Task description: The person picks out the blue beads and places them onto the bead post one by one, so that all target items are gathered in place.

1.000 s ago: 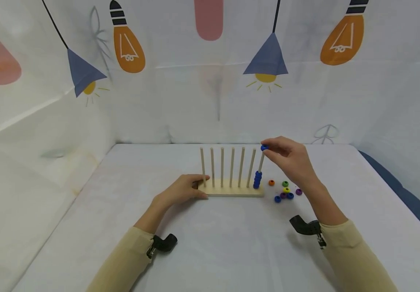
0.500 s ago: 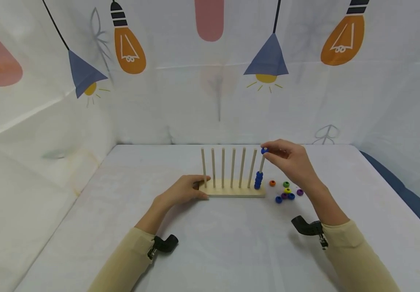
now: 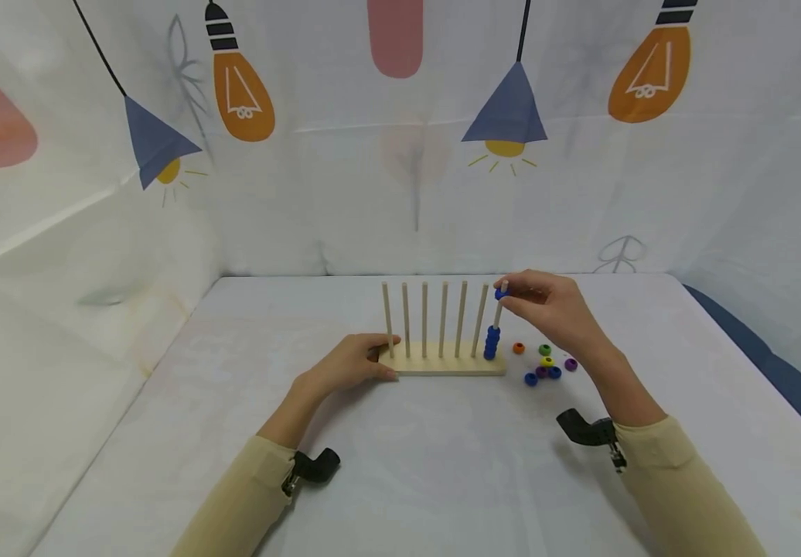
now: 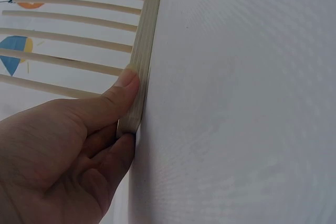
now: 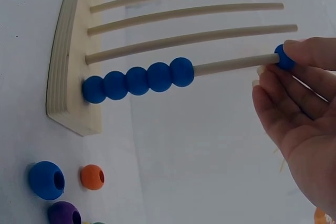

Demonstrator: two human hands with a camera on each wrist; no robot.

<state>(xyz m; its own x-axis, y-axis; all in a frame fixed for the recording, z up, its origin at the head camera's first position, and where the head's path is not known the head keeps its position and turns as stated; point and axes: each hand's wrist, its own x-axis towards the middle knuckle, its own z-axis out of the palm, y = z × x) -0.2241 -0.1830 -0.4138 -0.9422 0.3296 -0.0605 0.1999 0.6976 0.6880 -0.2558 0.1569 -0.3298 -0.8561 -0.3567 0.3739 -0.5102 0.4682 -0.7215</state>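
A wooden peg stand [image 3: 442, 369] with a row of upright rods stands on the table. My left hand [image 3: 352, 365] grips the left end of its base; in the left wrist view the thumb [image 4: 126, 80] lies on top of the base and fingers curl beneath its end. At the far right rod, my right hand [image 3: 547, 305] pinches a blue bead [image 5: 284, 57] between thumb and fingers. That bead is threaded on the rod near its tip. Several blue beads [image 5: 137, 81] are stacked at the bottom of the same rod, with bare wood between them and the held bead.
Loose beads lie right of the stand: an orange bead [image 3: 518, 348], a green bead [image 3: 544, 350], a yellow bead [image 3: 547, 361], a purple bead [image 3: 570, 363] and a blue bead [image 3: 530, 379] among them. A patterned white sheet [image 3: 345, 193] hangs behind the table [image 3: 414, 480].
My right hand has lowered the pinched blue bead slightly, so the rod's tip now shows above it. The left hand keeps its grip on the base.
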